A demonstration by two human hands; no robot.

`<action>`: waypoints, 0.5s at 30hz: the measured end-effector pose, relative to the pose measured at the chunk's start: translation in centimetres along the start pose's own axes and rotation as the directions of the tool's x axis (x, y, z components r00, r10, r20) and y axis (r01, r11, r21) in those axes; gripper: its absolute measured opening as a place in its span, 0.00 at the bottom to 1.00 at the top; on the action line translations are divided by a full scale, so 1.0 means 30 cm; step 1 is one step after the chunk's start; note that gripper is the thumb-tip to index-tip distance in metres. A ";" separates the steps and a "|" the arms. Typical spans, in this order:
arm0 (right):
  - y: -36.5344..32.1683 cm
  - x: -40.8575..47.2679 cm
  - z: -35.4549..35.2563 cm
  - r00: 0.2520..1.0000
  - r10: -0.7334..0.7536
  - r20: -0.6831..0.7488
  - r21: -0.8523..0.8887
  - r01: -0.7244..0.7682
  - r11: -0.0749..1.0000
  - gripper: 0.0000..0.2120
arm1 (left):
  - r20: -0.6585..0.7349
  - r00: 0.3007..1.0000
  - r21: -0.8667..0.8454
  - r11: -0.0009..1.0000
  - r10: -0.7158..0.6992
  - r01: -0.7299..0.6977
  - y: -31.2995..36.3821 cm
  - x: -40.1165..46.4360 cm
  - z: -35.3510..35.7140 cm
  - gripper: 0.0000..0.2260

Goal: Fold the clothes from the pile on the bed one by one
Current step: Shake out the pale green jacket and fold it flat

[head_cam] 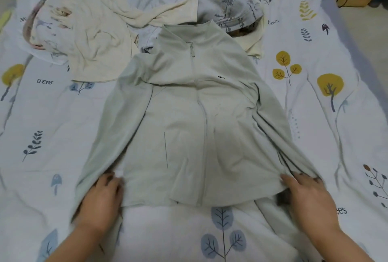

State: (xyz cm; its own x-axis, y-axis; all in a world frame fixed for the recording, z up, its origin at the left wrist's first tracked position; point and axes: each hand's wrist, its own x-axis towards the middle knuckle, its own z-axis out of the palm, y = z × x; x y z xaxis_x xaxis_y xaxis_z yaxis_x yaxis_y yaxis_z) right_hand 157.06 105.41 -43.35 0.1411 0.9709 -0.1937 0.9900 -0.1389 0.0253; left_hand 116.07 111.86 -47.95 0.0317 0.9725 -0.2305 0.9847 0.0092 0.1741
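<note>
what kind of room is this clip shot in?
Most likely a home bedroom. The work surface is a bed with a white tree-and-mushroom print sheet, loose cream and floral clothes are piled at its far end, and a pale green zip-up jacket lies spread out for folding.

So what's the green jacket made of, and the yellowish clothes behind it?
The green jacket looks like thin, smooth synthetic cloth, maybe polyester: it lies flat with soft, shallow creases and a matte finish, and has a zip down the front. The cream clothes look like soft cotton knit: they bunch into many small, limp wrinkles. The look alone cannot settle either.
</note>
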 end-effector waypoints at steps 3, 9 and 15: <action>-0.021 -0.021 0.034 0.997 0.037 0.065 0.177 -0.048 0.983 0.15 | -0.023 0.990 -0.151 0.979 -0.141 0.136 0.009 0.000 -0.006 0.04; -0.107 0.035 0.085 0.843 0.473 0.258 0.568 -0.528 0.631 0.20 | 0.125 0.931 -0.403 0.839 -0.344 0.365 0.158 -0.009 0.055 0.15; -0.088 0.089 0.061 0.866 0.431 0.251 0.349 -0.497 0.795 0.06 | 0.061 0.948 -0.355 0.881 -0.312 0.312 0.112 0.012 -0.001 0.04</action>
State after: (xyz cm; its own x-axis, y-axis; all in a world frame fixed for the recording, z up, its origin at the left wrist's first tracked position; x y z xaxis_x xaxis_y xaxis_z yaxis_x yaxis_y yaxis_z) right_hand 154.81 108.01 -45.73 0.5488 0.7322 -0.4033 0.7159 -0.6608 -0.2255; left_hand 119.39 112.26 -47.42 -0.2665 0.9052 -0.3310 0.8167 0.3944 0.4212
